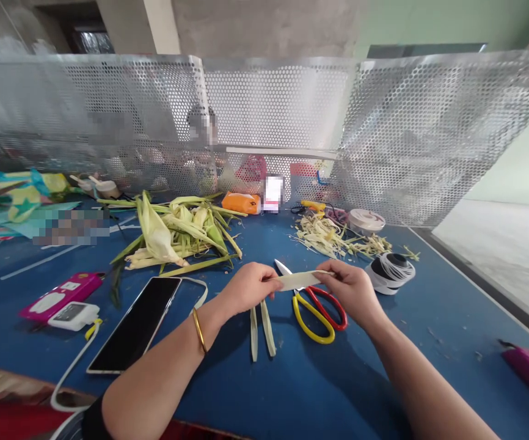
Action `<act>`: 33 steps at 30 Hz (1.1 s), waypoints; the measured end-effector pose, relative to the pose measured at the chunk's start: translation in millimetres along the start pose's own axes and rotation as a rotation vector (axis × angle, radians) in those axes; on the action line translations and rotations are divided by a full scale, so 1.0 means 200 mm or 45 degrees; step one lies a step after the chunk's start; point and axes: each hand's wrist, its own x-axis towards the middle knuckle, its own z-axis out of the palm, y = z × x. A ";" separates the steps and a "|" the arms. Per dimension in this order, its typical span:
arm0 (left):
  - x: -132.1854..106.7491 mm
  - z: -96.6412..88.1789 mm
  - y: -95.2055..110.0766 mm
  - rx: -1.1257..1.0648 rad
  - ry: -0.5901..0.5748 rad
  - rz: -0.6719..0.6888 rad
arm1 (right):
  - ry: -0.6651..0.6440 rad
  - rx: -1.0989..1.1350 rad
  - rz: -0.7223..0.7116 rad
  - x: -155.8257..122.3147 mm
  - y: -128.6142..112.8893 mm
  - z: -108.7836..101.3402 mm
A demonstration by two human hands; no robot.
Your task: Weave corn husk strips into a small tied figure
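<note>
Both my hands hold one pale leaf strip (300, 280) stretched level between them, just above the blue table (319, 391). My left hand (245, 287) pinches its left end, and my right hand (352, 291) pinches its right end. Under the strip lie scissors (316, 307) with red and yellow handles, blades pointing away from me. Two narrow pale strips (261, 330) rest on the table below my left hand. A gold bangle (199, 330) circles my left wrist.
A heap of green and yellow leaves (177, 235) lies beyond my left hand. A dark phone (137, 322), a pink box (62, 295) and a white charger (72, 315) sit left. Leaf scraps (333, 238), tape rolls (391, 272) and a perforated metal screen (273, 116) stand behind.
</note>
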 end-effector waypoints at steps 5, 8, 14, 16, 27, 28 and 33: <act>0.00 0.05 0.01 -0.118 0.088 0.058 | -0.001 -0.051 0.042 -0.01 0.02 0.05; 0.02 0.04 0.00 -0.073 0.260 0.034 | 0.106 -0.219 0.065 0.00 0.03 0.03; 0.07 -0.02 -0.09 -0.116 0.486 -0.076 | -0.399 -1.096 0.017 -0.06 -0.01 0.07; 0.09 -0.03 -0.11 -0.149 0.530 -0.085 | -0.452 -1.268 -0.012 -0.08 -0.04 0.11; 0.14 -0.06 -0.20 -0.151 0.765 -0.049 | -0.438 -0.401 0.373 -0.02 0.06 0.08; 0.14 -0.06 -0.21 -0.156 0.789 -0.054 | -0.447 -0.177 0.433 -0.02 0.06 0.08; 0.15 -0.09 -0.25 -0.262 0.870 -0.074 | -0.347 0.658 0.545 -0.03 0.01 0.07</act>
